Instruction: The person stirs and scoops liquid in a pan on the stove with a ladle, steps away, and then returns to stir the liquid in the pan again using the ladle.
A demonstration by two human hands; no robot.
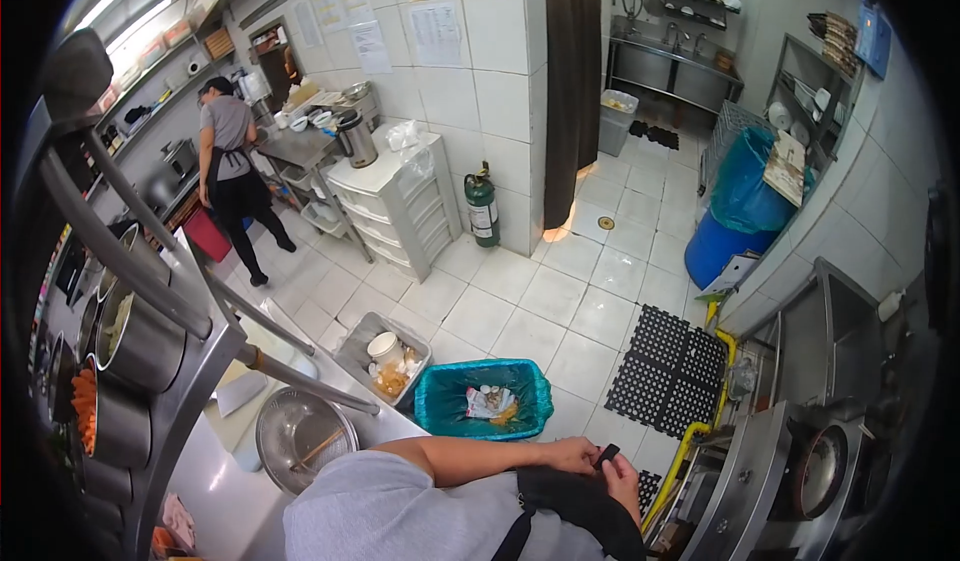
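Note:
At the lower right of the view, my left hand [573,455] and my right hand [621,479] are close together in front of my body. Their fingers pinch a small black strap or band [606,455]. Black apron cloth [575,506] hangs over my front just below the hands. Beyond my left forearm stands a bin with a teal liner [430,401], with wrappers and scraps inside. Beside it is a grey bin [350,353] with containers and food waste.
A metal strainer [290,431] rests on the counter at left. A co-worker [225,151] stands at the far counter. Black rubber mats [668,371], a yellow pipe [680,471], a pan [822,471], a blue barrel [722,251] and a green extinguisher [482,206] are around.

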